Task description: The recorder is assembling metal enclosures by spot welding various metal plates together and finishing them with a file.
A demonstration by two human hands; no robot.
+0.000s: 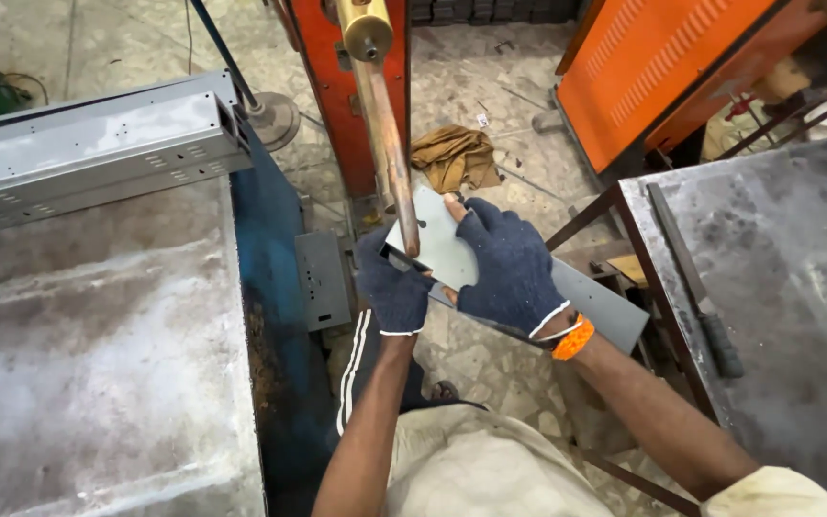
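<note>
Both hands (452, 273) grip grey sheet-metal pc (442, 244) btwn them.

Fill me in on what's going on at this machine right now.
A person in dark knitted gloves holds a pale grey bent sheet-metal piece under the copper electrode arm of an orange spot-welding machine. The left hand supports the piece from below at its near edge, and the right hand presses on top. The arm's tip sits at the sheet's surface. More grey metal channels lie on the worktable to the left.
</note>
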